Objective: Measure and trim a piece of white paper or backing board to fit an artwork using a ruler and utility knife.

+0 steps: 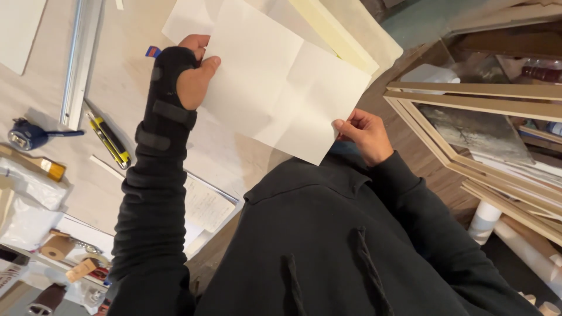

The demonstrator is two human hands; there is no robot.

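Observation:
I hold a white sheet of paper [281, 88] with fold creases above the light worktable [117, 88]. My left hand [196, 73], in a black wrist brace with straps, pinches the sheet's left edge between thumb and fingers. At the sheet's lower right corner my right hand [364, 134] grips it with the fingertips. My black hooded sweater fills the lower middle of the view.
A yellow-and-black utility knife [108, 139], a blue tape measure [26, 134] and a metal ruler [82, 58] lie at left. More white and cream sheets [328, 29] sit beyond. Stacked wooden frames [497, 117] and paper rolls [486, 222] stand at right.

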